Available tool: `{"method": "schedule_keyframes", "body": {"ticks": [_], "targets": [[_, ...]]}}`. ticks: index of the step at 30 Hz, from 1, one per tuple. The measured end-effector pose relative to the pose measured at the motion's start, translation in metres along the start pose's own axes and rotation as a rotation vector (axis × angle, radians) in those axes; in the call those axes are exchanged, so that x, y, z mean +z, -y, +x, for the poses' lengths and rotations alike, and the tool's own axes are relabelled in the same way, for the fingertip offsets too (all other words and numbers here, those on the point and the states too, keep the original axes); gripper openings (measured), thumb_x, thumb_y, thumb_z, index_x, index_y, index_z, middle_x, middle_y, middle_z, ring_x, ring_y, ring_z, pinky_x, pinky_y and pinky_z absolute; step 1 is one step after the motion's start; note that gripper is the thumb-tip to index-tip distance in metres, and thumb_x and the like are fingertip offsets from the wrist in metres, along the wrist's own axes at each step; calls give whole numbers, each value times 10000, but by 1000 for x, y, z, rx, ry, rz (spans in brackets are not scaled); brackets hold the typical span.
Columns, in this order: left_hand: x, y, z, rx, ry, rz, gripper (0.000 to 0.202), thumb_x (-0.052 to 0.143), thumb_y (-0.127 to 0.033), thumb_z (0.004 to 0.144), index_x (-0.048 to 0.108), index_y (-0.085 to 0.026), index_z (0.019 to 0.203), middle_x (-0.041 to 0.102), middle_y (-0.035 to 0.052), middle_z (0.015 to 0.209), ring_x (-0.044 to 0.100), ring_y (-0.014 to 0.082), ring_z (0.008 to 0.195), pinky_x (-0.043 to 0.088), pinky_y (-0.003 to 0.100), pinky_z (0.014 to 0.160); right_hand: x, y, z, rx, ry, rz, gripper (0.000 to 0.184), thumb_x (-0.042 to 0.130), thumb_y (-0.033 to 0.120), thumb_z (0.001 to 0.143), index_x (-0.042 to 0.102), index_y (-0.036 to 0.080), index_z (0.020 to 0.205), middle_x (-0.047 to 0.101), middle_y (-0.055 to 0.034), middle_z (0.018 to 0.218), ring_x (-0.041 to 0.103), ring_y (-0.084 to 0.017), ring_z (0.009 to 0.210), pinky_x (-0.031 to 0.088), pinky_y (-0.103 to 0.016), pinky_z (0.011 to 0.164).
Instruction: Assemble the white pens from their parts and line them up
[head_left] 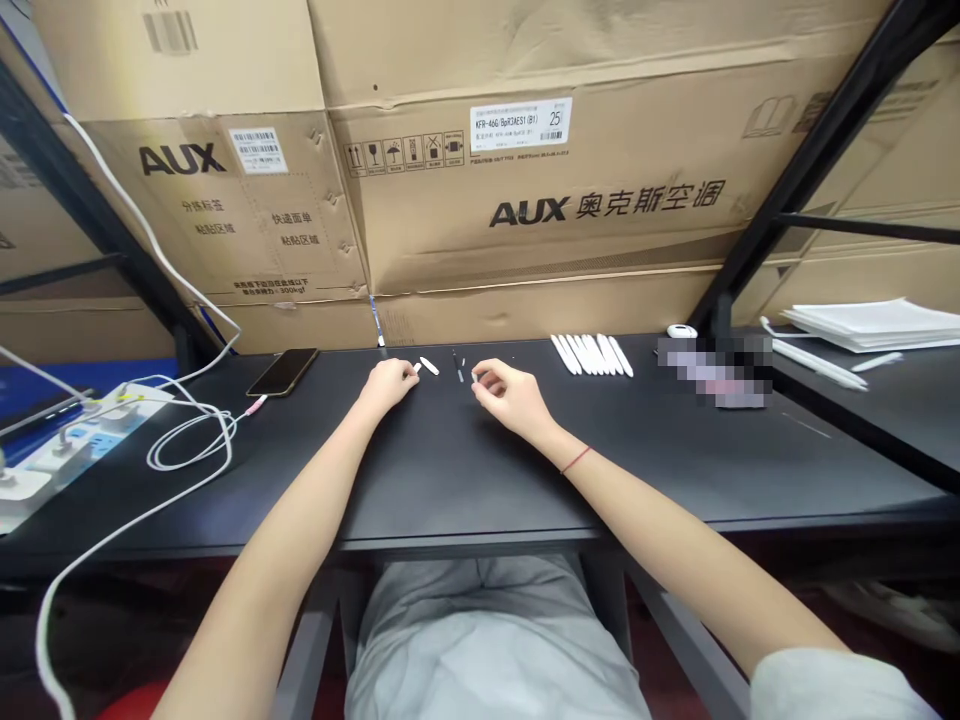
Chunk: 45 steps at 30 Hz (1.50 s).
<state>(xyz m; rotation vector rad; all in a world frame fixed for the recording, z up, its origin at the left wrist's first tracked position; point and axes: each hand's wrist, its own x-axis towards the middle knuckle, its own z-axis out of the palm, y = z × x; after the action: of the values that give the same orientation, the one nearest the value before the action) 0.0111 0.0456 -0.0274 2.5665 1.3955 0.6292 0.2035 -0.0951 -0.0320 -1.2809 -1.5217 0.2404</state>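
Note:
Both arms reach forward over a black table (450,470). My left hand (388,385) rests on it with the fingers curled, and a small white piece (417,368) sticks out at the fingertips. My right hand (510,392) lies a little to the right, fingers pinched on something tiny that I cannot make out. Between the hands lie a white pen cap (429,366) and a thin dark refill (457,366). A row of several white pen parts (592,354) lies further right.
A black phone (283,371) on a pink-tipped white cable (187,440) lies at the left, beside power strips (67,445). Large AUX cardboard boxes (540,190) stand behind the table. A stack of white sheets (870,325) and white pens sit on the right table.

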Motion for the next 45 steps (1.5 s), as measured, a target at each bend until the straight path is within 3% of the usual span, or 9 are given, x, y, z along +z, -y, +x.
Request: {"method": "schedule_keyframes", "body": {"ticks": [5,10,14,18,23,32,40,45], "targets": [[-16,-2,-9,-65,22,-230,250,620,-201,676,734,-197,899,722,52,765,649,215,705,486,296,703,-2,3,1,-9,-30,15,123,565,284,732,600,222,832,650,3,674,582,-123,521,508,-263,601],[-21,-32,-21,101,331,-773,449,595,-310,742,646,-155,1161,715,55,844,647,167,669,513,278,619,-5,9,2,-9,-87,67,119,580,333,767,587,223,812,672,-14,713,653,-165,650,538,-288,660],[-17,-63,-31,176,427,-853,369,579,-307,773,673,-188,1110,713,48,851,669,179,754,532,274,653,-6,10,2,-17,-157,137,148,578,368,793,568,227,836,678,-21,761,678,-184,726,556,-304,698],[-12,-76,-37,220,384,-869,323,553,-287,795,680,-183,1073,714,57,881,675,184,783,539,276,687,-5,11,1,4,-169,228,179,591,387,795,551,227,863,672,-22,779,684,-179,704,574,-309,690],[-6,-76,-36,267,288,-895,316,554,-298,804,666,-170,1071,711,76,957,671,192,781,543,314,718,-6,15,1,38,-228,308,229,600,419,788,529,225,887,660,-17,782,679,-169,654,584,-310,655],[-1,-80,-38,251,261,-911,366,621,-384,783,661,-160,1069,713,69,897,669,228,852,533,338,769,-9,16,2,-16,-226,166,169,579,374,795,551,221,860,660,-26,776,669,-182,703,550,-295,646],[4,-81,-38,228,278,-1002,418,652,-421,774,640,-121,1064,707,91,956,661,234,896,530,369,807,-12,14,4,-219,-111,-44,130,485,274,855,562,201,779,605,-29,770,587,-143,665,492,-268,612],[6,-79,-36,198,279,-1068,433,670,-437,762,629,-120,1055,698,95,973,656,234,910,541,372,798,-11,12,5,-167,-44,-7,129,498,289,861,586,195,848,611,-40,851,583,-128,652,482,-248,574]]}}
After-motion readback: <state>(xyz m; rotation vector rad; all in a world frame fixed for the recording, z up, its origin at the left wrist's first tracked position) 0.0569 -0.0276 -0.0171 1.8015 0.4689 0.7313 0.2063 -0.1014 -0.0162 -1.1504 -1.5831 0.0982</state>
